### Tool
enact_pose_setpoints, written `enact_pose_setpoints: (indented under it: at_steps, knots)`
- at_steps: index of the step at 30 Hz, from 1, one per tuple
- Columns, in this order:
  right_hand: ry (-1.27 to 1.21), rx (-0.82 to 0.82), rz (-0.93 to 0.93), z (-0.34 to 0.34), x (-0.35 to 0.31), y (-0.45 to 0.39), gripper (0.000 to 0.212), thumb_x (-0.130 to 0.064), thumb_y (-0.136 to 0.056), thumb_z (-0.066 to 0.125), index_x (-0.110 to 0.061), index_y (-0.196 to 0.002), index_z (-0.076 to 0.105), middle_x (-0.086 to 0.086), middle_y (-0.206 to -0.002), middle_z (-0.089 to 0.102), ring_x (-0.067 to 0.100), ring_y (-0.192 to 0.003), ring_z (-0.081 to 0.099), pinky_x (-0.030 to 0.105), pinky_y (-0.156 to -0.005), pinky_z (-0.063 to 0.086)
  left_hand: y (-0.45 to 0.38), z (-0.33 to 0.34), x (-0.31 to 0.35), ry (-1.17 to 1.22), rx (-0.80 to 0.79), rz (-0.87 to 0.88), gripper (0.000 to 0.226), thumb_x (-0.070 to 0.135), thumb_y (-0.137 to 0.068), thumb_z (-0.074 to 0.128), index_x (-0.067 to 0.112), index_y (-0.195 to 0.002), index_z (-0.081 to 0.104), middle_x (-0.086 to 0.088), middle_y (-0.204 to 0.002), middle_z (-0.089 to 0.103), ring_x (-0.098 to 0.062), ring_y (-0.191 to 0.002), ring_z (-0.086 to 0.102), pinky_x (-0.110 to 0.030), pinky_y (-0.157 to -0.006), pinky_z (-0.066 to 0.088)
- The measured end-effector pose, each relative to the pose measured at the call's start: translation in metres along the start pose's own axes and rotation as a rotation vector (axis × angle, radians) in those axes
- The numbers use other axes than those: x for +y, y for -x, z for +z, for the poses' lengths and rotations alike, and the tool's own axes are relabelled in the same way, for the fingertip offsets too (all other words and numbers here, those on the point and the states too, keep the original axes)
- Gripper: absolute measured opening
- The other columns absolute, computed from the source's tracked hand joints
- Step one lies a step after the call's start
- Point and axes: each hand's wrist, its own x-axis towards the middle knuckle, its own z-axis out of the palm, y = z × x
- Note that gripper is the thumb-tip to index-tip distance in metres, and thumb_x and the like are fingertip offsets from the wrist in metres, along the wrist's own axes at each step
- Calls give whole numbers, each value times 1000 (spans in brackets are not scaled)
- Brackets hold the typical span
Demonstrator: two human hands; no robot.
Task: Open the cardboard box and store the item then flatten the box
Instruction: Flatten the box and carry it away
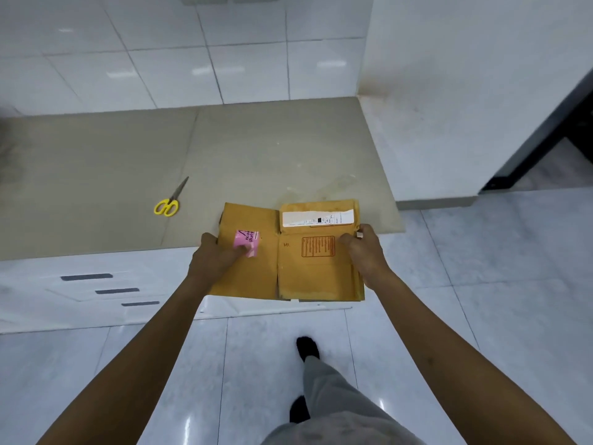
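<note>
Over counter edge, flattened cardboard box [288,252], both hands [215,258] gripping

box [288,255] flattened, at the surface's [96,175] near edge, partly overhanging it | left hand [218,258] on box's left side, right hand [365,255] on its right | sticker [247,239] on left panel, under left fingers [240,250] | label [317,217] on right panel's far part | scissors [170,199] on surface, left of box, apart | drawers [102,289] below near edge, left
</note>
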Motion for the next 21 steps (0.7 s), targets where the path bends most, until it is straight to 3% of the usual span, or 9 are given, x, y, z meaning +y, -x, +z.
enact_pose_setpoints:
  at_steps: [8, 12, 15, 21]
  knots:
    - [40, 135, 46, -76, 42, 33, 27, -28, -92, 52, -29, -117, 44, -4, -112, 53, 20, -100, 54, 37, -76, 42, 57, 49, 22, -1, -163, 30, 86, 66, -58, 62, 9, -121, 48, -11, -120, 59, -32, -108, 58, -53, -94, 50]
    - [45, 179, 54, -116, 57, 41, 32, -30, -92, 51, -27, -124, 44, -5, -112, 53, 21, -99, 54, 38, -77, 44, 77, 78, 38, -42, -221, 57, 85, 62, -58, 66, 10, -122, 45, -11, -120, 58, -32, -107, 58, -50, -92, 52]
    - [28, 189, 52, -151, 66, 45, 33, -30, -93, 52, -27, -124, 43, -5, -111, 53, 21, -99, 54, 39, -77, 44, 90, 108, 52, -27, -286, 69, 84, 52, -66, 80, 13, -129, 40, -11, -127, 55, -31, -109, 57, -45, -86, 52]
    - [27, 188, 64, -238, 83, 46, 27, -27, -92, 51, -30, -117, 42, -5, -109, 54, 20, -97, 54, 38, -76, 42, 130, 183, 90, -129, -320, 147, 96, 41, -71, 82, 20, -146, 24, -14, -141, 49, -37, -121, 52, -49, -100, 46]
